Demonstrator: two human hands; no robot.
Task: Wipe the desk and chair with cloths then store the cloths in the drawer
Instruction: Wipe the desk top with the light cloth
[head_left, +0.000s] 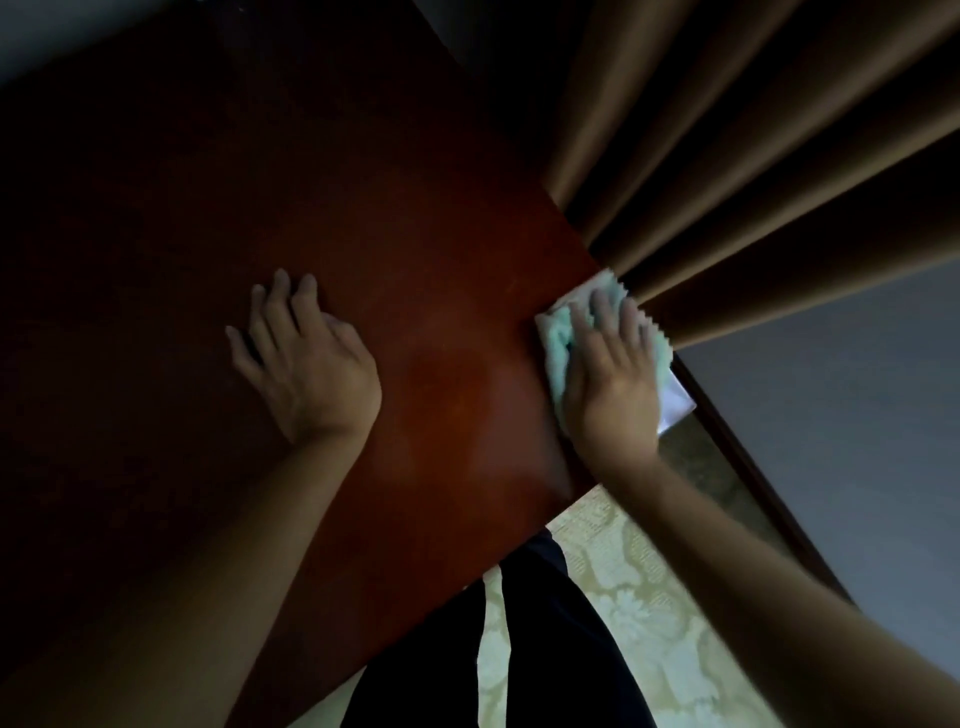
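A dark reddish-brown wooden desk (322, 208) fills most of the view, tilted across the frame. My right hand (613, 374) lies flat on a pale green and white cloth (558, 340) at the desk's right edge, pressing it onto the wood. The cloth's white corner sticks out past the edge beside my wrist. My left hand (306, 364) rests palm down on the bare desktop to the left, fingers spread, holding nothing. The chair and the drawer are out of sight.
Brown curtains (753, 156) hang right against the desk's right edge, just behind the cloth. Below the desk's near edge are my dark trousers (545, 649) and a pale patterned floor (639, 597). A grey wall (841, 415) lies at the right.
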